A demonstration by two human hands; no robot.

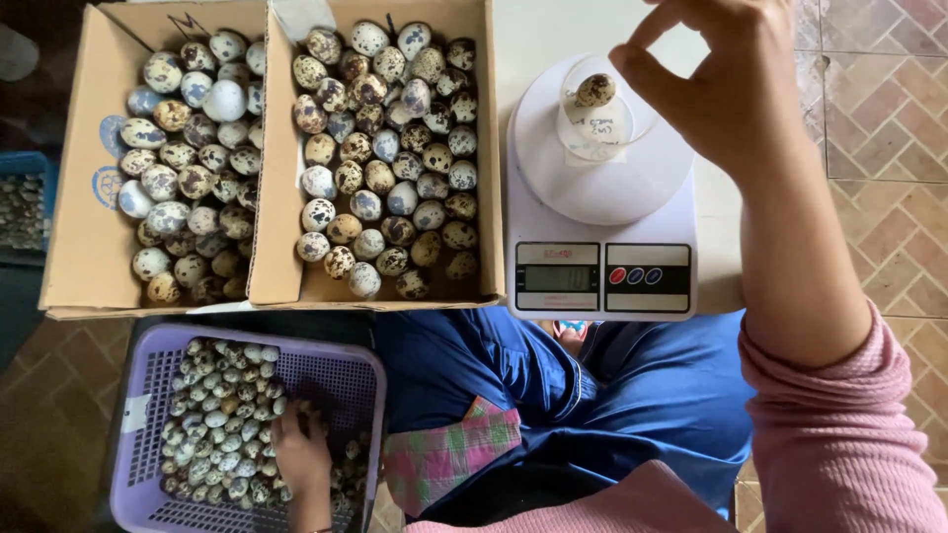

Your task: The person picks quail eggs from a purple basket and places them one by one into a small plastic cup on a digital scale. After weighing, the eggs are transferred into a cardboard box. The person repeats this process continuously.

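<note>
The right hand (736, 94), upper right, hovered with fingers loose, holding nothing, over one speckled egg (595, 90) on the white scale (600, 188). Lower left, the left hand (301, 456) dug into the purple basket (346, 380); its grip was hidden. Two boxes (276, 197) were nearly full; many eggs remained.

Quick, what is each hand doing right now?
Left hand: down in the purple basket among the speckled eggs; grip cannot be told.
Right hand: open, fingers just above the egg on the white scale, holding nothing.
</note>
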